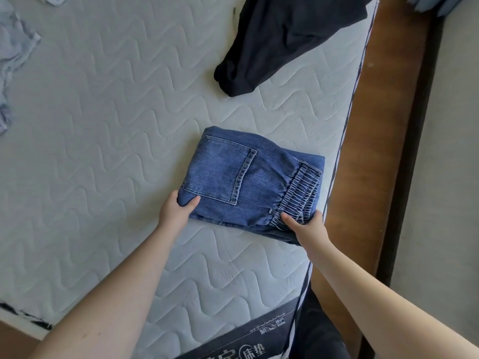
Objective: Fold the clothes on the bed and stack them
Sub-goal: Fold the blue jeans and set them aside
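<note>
A folded pair of dark blue denim jeans (248,177) lies as a compact, roughly square packet on the white quilted mattress (103,125), close to the mattress's right edge. A back pocket with pale stitching faces up on the packet's left half, and the gathered elastic waistband (bunched into tight ridges) runs along its right side.

Both hands are on the jeans. The left hand (176,211) grips the near left corner, thumb on top of the denim beside the pocket and fingers curled round the edge. The right hand (308,226) grips the near right corner at the waistband, thumb lying over the gathered fabric and the other fingers tucked beneath the fold, out of sight.

Further up the bed, well apart from the jeans, a rumpled black garment (280,40) lies unfolded, running off the top of the view. At the far left edge a crumpled pale blue-grey garment (15,60) lies, only partly in view. Along the mattress's right side runs a brown wooden bed frame (373,164), with grey floor (445,177) beyond it. At the near end of the mattress a dark label band (246,343) carries white printed lettering.
</note>
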